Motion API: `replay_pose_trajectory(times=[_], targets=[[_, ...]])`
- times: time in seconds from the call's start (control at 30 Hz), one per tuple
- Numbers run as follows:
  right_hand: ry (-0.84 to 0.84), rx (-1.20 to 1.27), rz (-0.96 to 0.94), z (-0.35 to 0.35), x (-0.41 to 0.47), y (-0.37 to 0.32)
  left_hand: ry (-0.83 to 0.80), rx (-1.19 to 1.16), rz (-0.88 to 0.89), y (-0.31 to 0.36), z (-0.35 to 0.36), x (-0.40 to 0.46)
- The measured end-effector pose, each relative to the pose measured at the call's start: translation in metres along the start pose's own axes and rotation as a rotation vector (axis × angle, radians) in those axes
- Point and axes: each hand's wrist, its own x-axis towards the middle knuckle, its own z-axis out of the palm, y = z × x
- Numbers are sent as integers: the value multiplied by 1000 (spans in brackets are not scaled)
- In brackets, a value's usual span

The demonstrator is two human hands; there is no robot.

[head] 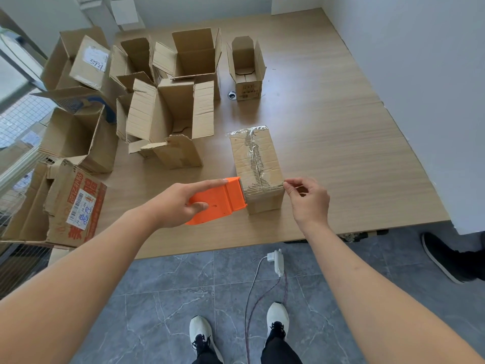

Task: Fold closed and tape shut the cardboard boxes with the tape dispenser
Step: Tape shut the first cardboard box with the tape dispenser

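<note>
Bright soft daylight, coming from the window side beyond the left fingers [210, 183], weak short shadows, glare on clear tape [253, 151] past the fingertips, strong wide-angle bending at edges, slightly soft corners

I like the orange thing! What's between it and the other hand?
The closed cardboard box, its near end, sits between the tape dispenser and the right hand, in the head view.

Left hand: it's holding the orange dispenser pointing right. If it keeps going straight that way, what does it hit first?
The left hand grips the orange tape dispenser, whose front already sits at the near-left edge of the taped cardboard box. Going straight on, it would likely push into that box; contact can't be confirmed.
</note>
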Motion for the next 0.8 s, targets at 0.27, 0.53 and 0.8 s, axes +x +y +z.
replay_pose_trajectory(times=[0.27,0.53,0.8], targets=[[-25,-154,-279,0,-8,4,-23,-11,2,3,0,5],[-89,-497,-574,-6,3,-4,-26,0,27,2,0,12],[-191,-481,-645,21,-3,-18,-43,-13,34,1,3,17]])
